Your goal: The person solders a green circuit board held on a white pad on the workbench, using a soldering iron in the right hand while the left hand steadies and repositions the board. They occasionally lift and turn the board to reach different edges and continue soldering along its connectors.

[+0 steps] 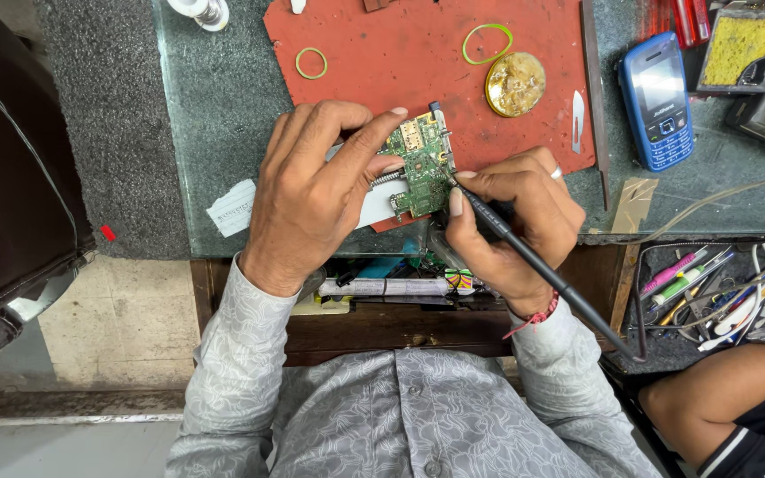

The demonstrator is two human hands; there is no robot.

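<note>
light: bright, even overhead | shadows: soft, under hands | focus: sharp | edges: slightly stretched

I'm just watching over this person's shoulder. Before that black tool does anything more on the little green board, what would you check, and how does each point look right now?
1. Green circuit board pinned steady by the left hand: ok.
2. Black soldering iron gripped pen-style in the right hand: ok.
3. Iron's tip resting on the board's right edge: ok.
4. Left fingertips clear of the tip: cannot tell, they lie close.
5. Red mat under the work: ok.
6. Iron hot: cannot tell.
</note>
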